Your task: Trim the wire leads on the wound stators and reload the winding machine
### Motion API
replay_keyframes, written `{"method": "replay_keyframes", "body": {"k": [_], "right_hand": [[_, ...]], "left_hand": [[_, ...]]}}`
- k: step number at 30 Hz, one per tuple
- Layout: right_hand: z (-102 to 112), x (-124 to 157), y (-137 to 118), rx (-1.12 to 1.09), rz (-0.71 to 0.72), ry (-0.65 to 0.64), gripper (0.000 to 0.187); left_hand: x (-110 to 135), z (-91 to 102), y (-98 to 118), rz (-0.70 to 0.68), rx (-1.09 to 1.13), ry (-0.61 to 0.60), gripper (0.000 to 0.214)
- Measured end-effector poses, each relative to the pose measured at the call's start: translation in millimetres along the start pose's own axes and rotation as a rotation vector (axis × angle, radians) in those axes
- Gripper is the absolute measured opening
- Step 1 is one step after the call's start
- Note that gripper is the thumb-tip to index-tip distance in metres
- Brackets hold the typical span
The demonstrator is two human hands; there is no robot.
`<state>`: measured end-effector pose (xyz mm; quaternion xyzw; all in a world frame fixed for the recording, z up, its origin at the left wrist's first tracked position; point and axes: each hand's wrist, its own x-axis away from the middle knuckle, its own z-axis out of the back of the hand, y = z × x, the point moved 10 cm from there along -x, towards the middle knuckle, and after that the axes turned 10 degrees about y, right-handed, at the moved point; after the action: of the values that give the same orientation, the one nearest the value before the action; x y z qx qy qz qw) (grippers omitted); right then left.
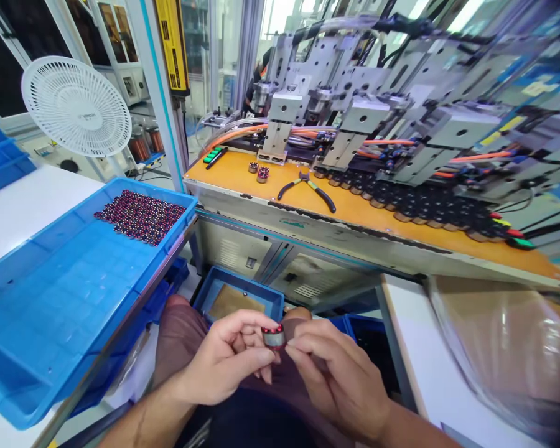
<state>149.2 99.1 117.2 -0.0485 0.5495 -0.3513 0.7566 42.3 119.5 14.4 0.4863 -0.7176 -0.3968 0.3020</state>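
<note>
Low in the head view, over my lap, both hands pinch one small round motor stator [273,336], a grey metal ring with red-wound coils on top. My left hand [224,362] grips it from the left with thumb and fingers curled. My right hand [340,373] meets it from the right, fingertips pressed on its side. A cluster of several like stators [140,215] lies in the far corner of a big blue tray [51,298] at my left. Two more stators [258,171] sit on the orange machine bench [354,208].
Black-handled pliers [308,186] lie on the orange bench before a row of grey machine heads [354,106]. A white fan [77,106] stands at back left. A small blue bin [238,300] sits below the bench. A clear plastic bag [504,348] lies on the white table at right.
</note>
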Motion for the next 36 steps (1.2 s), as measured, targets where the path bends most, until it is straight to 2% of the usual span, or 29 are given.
{"method": "replay_keyframes", "body": {"k": [2, 4, 7, 10, 13, 16, 19, 21, 24, 27, 30, 33, 34, 36], "right_hand": [[-2, 2, 5, 0.004, -0.034, -0.012, 0.01], [-2, 2, 9, 0.0, -0.065, -0.022, 0.01], [-2, -1, 4, -0.035, -0.029, -0.037, 0.011], [0, -7, -10, -0.067, 0.088, -0.042, 0.015], [1, -10, -17, -0.074, 0.154, -0.047, 0.017], [0, -9, -16, -0.074, 0.158, -0.063, 0.017], [1, -6, -9, -0.054, 0.118, -0.04, 0.013], [0, -5, -3, -0.023, 0.067, -0.03, 0.011], [-2, -5, 6, 0.008, -0.021, -0.05, 0.009], [-3, -8, 9, -0.031, -0.054, -0.073, 0.009], [-4, -12, 4, -0.098, 0.015, -0.097, 0.007], [-3, -13, -1, -0.135, 0.087, -0.117, 0.007], [-3, -13, -2, -0.137, 0.097, -0.125, 0.007], [-4, -11, -2, -0.125, 0.09, -0.141, 0.006]], "left_hand": [[1, -2.3, 11, -0.084, 0.059, -0.013, 0.031], [1, -4.8, 21, -0.148, 0.132, -0.043, 0.024], [2, -8.6, 26, -0.153, 0.302, -0.101, 0.022], [-2, -4.9, 19, -0.081, 0.374, -0.056, 0.034], [-2, -7.6, -2, 0.084, 0.225, -0.072, 0.048], [4, -11.8, -17, 0.192, 0.063, -0.145, 0.039], [1, -2.0, -9, 0.101, -0.003, -0.039, 0.022], [0, -0.2, 4, -0.009, 0.037, 0.004, 0.024], [-1, -2.0, 19, -0.121, 0.143, 0.003, 0.026], [-4, 0.2, 26, -0.148, 0.285, 0.01, 0.019], [-11, 1.3, 15, -0.052, 0.313, 0.023, 0.03], [-10, -9.6, -9, 0.134, 0.216, -0.079, 0.047], [-8, -12.5, -14, 0.167, 0.197, -0.111, 0.046], [-7, -12.5, -15, 0.144, 0.172, -0.119, 0.033]]}}
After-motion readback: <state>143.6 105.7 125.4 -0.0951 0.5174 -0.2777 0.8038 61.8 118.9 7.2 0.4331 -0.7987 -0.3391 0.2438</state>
